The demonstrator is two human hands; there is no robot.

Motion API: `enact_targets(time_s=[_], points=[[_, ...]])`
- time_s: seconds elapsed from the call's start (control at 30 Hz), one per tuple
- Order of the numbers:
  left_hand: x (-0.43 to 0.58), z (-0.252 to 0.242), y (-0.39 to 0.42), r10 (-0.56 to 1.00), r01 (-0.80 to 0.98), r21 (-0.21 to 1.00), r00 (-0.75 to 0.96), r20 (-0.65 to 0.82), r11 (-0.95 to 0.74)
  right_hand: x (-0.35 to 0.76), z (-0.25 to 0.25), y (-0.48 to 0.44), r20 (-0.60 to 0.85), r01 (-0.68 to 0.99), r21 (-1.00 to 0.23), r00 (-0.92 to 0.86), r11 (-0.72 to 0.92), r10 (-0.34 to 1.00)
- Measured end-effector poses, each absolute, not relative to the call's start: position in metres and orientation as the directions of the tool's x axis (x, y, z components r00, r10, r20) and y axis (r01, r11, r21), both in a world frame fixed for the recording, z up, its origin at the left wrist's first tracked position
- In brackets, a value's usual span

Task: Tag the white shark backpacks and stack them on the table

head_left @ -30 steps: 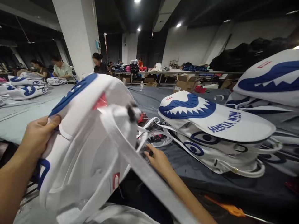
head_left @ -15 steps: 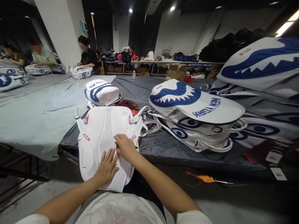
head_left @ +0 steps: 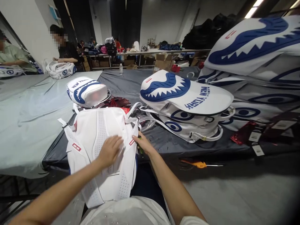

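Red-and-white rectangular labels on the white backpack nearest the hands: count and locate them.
2: one label on the white backpack toward the picture's left, another label toward its right, beside the right hand. Any underneath would be hidden.

"NEW YORK" [head_left: 204,92] – 2 wht bags [head_left: 217,100]

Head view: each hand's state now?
Left hand: blurred over the white backpack; open or closed cannot be told.
Right hand: closed on a small green object.
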State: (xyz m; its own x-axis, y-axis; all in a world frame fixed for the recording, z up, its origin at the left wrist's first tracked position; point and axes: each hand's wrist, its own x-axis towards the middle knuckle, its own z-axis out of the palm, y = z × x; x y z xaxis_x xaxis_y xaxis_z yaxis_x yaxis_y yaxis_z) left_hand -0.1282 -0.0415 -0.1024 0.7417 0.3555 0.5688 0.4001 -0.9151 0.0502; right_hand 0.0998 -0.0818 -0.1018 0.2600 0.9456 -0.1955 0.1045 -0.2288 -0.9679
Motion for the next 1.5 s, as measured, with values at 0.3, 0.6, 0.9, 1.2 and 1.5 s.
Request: enact_targets(time_s=[0.3,0.6,0.9,1.2,1.5], points=[[-0.130,0.011,0.052,0.126,0.231,-0.183,0.883,0.453,-0.956,0.041,-0.043,-0.125,0.298,0.470,-0.874,0.324,0.120,0.898],[-0.230,0.035,-0.015,0.235,0.414,-0.174,0.762,0.604,-0.894,0.036,0.016,-0.132,0.450,0.675,-0.624,-0.100,0.393,0.887],[-0.122,-0.028,-0.009,0.217,0.373,-0.258,0.850,0.479,-0.891,0.091,-0.066,-0.140,0.211,0.621,-0.782,0.353,-0.060,0.912],[-0.124,-0.039,-0.018,0.298,0.424,-0.175,0.824,0.482,-0.889,0.093,-0.062,-0.146,0.201,0.761,-0.620,0.386,-0.188,0.900],[-0.121,-0.068,-0.008,0.128,0.376,-0.288,0.775,0.619,-0.881,0.071,-0.034,-0.128,0.335,0.923,-0.201,-0.250,0.328,0.909]])
